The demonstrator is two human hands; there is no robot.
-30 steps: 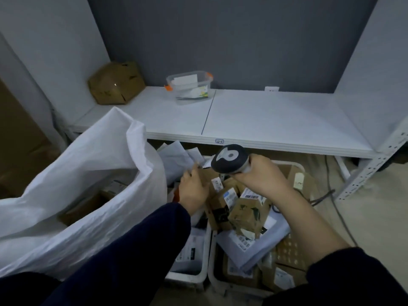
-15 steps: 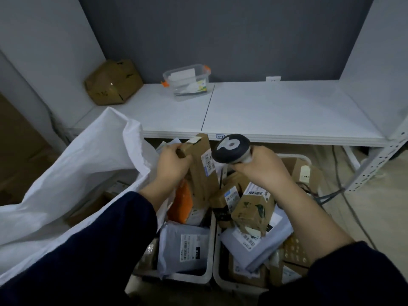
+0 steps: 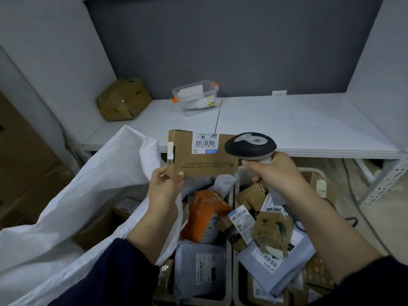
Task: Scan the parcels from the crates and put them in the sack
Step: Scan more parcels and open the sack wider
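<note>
barcode label [image 3: 205, 143] toward the camera, a flat brown cardboard parcel [image 3: 198, 161] is held up above the crates, near the middle of the view. the left hand [image 3: 165, 184] pinches its corner at 7 o'clock, thumb on the front face and fingers curled behind. the right hand [image 3: 271, 171] is clenched round the handle of a grey and black handheld scanner [image 3: 250, 145], whose rounded head sits at 3 o'clock of the parcel and overlaps that end; whether the two touch cannot be told.

a white woven sack [image 3: 88, 195] gapes open at 9 o'clock of the left hand, with brown boxes dimly visible inside.

below the hands, at 6 o'clock, two white plastic crates stand side by side. the left crate [image 3: 228, 272] holds an orange box [image 3: 205, 215] and a grey plastic mailer [image 3: 198, 268] with a white label. the right crate [image 3: 309, 170] is heaped with small brown boxes and a pale blue mailer [image 3: 276, 270].

a white shelf board [image 3: 287, 120] runs across at 12 o'clock, carrying a crushed brown cardboard box [image 3: 124, 99] at its 9 o'clock end and a clear plastic tub with orange clasps [image 3: 196, 98] beside it.
</note>
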